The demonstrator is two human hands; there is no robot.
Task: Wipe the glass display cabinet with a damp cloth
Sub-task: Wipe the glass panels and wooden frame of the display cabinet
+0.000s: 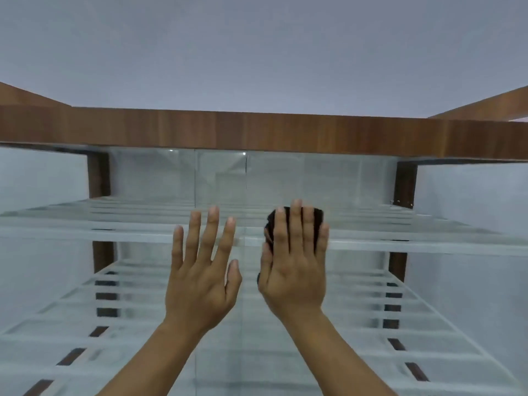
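- Head view: the small dark, crumpled cloth (pixel 294 224) lies flat against the clear glass front of the wood-framed display cabinet (pixel 257 132), just below the cabinet's brown wooden top rail.
- The right hand (pixel 294 270) covers the cloth, palm forward, fingers straight and close together, pressing it to the pane; dark edges peek out beside the fingertips and thumb.
- The left hand (pixel 200 275) is just left of the cloth, empty, fingers spread, seemingly braced on the glass.
- The cloth looks soft and light, best held under a flat palm. The glass is likely slick and fragile, so moderate pressure suits.
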